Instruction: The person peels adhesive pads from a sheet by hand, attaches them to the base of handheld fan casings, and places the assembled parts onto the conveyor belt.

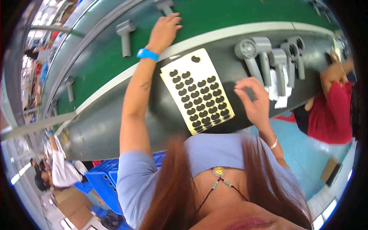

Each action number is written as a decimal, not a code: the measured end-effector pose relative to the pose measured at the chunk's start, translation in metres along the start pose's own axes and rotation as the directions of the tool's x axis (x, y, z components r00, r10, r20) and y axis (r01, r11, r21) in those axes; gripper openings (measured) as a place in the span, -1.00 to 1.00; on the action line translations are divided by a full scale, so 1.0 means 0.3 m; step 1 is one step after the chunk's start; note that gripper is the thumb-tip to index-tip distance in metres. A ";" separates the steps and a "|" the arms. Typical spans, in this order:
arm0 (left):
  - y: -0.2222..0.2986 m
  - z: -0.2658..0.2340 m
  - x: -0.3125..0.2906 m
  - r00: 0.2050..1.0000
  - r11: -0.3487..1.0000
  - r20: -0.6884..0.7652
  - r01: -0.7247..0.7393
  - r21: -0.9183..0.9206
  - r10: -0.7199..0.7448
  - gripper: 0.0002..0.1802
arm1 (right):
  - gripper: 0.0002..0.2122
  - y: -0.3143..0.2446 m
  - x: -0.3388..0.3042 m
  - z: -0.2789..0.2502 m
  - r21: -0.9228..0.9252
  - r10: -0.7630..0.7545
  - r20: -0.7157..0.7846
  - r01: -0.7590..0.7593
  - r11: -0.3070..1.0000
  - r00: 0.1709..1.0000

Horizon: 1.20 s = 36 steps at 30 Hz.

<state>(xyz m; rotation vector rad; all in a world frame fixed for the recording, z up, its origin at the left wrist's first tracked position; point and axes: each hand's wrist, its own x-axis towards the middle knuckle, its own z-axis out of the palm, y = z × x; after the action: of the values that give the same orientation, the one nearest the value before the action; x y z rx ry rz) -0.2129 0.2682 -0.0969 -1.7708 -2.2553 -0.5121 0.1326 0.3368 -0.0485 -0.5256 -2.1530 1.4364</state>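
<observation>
My left hand (165, 30) reaches over the green conveyor belt, its fingers curled at the handle of a grey handheld fan (165, 5) near the top edge. Part of that handle is hidden behind the fingers. Above the dark work surface, my right hand (255, 100) holds thumb and forefinger together in a pinch; a small dark shape shows by the fingertips, too blurred to name. Between my arms lies a stack of pale yellow sheets (205, 71) bearing rows of black notched oval stickers (197, 101). Some places in the upper rows are bare.
Several grey handheld fans (279, 57) stand at the right, partly over white paper (281, 100). Other fans (125, 38) lie on the belt (99, 57), bordered by a pale rail (111, 86). A person in red (331, 111) works at the right. Blue crates (103, 180) sit at lower left.
</observation>
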 end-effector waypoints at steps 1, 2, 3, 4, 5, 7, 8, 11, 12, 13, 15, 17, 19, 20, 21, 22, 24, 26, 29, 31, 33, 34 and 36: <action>0.014 0.002 0.001 0.996 0.999 -0.094 -0.002 0.033 0.005 -0.70 | -0.92 0.008 -0.004 -0.013 0.029 0.041 0.000 -0.041 0.999 0.999; 0.047 0.004 0.004 0.996 0.994 -0.051 0.082 0.070 -0.078 -0.71 | -0.90 0.016 -0.004 -0.027 0.056 0.051 0.015 -0.052 0.997 0.999; 0.090 0.000 0.006 0.973 0.996 -0.230 0.023 0.089 -0.002 -0.73 | -0.90 0.024 -0.004 -0.034 0.106 0.060 0.027 -0.062 0.992 0.998; 0.146 -0.003 0.004 0.935 0.994 -0.351 -0.009 0.113 0.048 -0.74 | -0.89 0.029 -0.003 -0.039 0.127 0.071 0.022 -0.073 0.989 0.997; 0.209 -0.006 -0.002 0.937 0.994 -0.329 -0.104 0.043 0.113 -0.73 | -0.89 0.030 -0.002 -0.043 0.148 0.071 0.034 -0.075 0.986 0.997; 0.372 0.017 -0.014 0.934 0.927 -0.233 -0.319 -0.197 0.272 -0.70 | -0.88 0.021 0.009 -0.049 0.226 0.056 0.083 -0.074 0.971 0.995; 0.466 0.038 -0.023 0.917 0.841 -0.152 -0.398 -0.366 0.368 -0.68 | -0.88 0.011 0.016 -0.051 0.235 0.061 0.100 -0.083 0.968 0.993; 0.649 0.093 -0.043 0.865 0.647 -0.092 -0.435 -0.626 0.493 -0.67 | -0.86 -0.044 0.040 -0.064 0.245 -0.116 0.154 0.075 0.966 0.981; 0.681 0.115 -0.033 0.857 0.594 -0.095 -0.427 -0.682 0.507 -0.68 | -0.86 -0.066 0.045 -0.069 0.270 -0.151 0.145 0.108 0.957 0.978; 0.707 0.135 -0.019 0.856 0.574 -0.124 -0.436 -0.693 0.501 -0.68 | -0.86 -0.086 0.048 -0.075 0.286 -0.217 0.098 0.182 0.941 0.971; 0.745 0.159 0.000 0.808 0.760 -0.025 -0.564 -0.324 0.589 -0.67 | -0.87 -0.118 0.045 -0.094 0.291 -0.279 0.044 0.255 0.922 0.959; 0.757 0.160 0.011 0.805 0.764 -0.059 -0.581 -0.282 0.590 -0.67 | -0.90 -0.135 0.028 -0.115 0.364 -0.310 0.021 0.281 0.888 0.951; 0.755 0.138 0.013 0.808 0.781 -0.026 -0.577 -0.239 0.589 -0.66 | -0.90 -0.131 0.010 -0.129 0.345 -0.292 -0.003 0.275 0.897 0.956; 0.739 0.119 0.008 0.809 0.766 -0.096 -0.581 -0.274 0.580 -0.67 | -0.89 -0.124 0.003 -0.137 0.330 -0.259 -0.026 0.253 0.909 0.965; 0.717 0.095 0.003 0.811 0.754 -0.141 -0.581 -0.306 0.568 -0.68 | -0.89 -0.115 -0.001 -0.145 0.326 -0.249 -0.044 0.249 0.912 0.968; 0.691 0.068 -0.003 0.810 0.749 -0.164 -0.585 -0.312 0.564 -0.68 | -0.89 -0.107 -0.005 -0.155 0.335 -0.248 -0.041 0.247 0.909 0.968; 0.628 0.005 -0.025 0.882 0.743 -0.383 -0.448 -0.496 0.276 -0.64 | -0.88 -0.092 -0.004 -0.170 0.413 -0.193 -0.113 0.223 0.883 0.975; 0.575 -0.068 -0.071 0.930 0.758 -0.358 -0.172 -0.629 -0.086 -0.58 | -0.88 -0.081 0.012 -0.172 0.392 -0.206 -0.134 0.243 0.888 0.969; 0.516 -0.164 -0.136 0.870 0.778 -0.397 -0.025 -0.628 -0.293 -0.50 | -0.76 -0.068 0.059 -0.132 0.397 -0.116 -0.147 0.166 0.903 0.982; 0.486 -0.212 -0.183 0.852 0.813 -0.415 0.021 -0.581 -0.319 -0.49 | -0.71 -0.057 0.119 -0.069 0.428 -0.067 -0.136 0.120 0.896 0.988; 0.458 -0.247 -0.232 0.817 0.818 -0.438 0.070 -0.570 -0.375 -0.49 | -0.65 -0.039 0.216 0.010 0.379 -0.047 -0.086 0.077 0.922 0.995; 0.444 -0.264 -0.259 0.796 0.816 -0.448 0.095 -0.571 -0.406 -0.48 | -0.64 -0.026 0.280 0.060 0.307 -0.093 -0.038 0.100 0.946 0.995; 0.416 -0.303 -0.318 0.755 0.769 -0.455 0.103 -0.630 -0.473 -0.48 | -0.62 -0.003 0.421 0.185 0.132 -0.268 0.032 0.262 0.956 0.963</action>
<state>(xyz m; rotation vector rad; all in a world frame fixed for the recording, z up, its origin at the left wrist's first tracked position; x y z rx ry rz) -0.0719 0.1725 -0.0345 -1.1356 -2.0129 -1.7142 -0.0017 0.3671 -0.0417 -0.1480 -2.0606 1.4340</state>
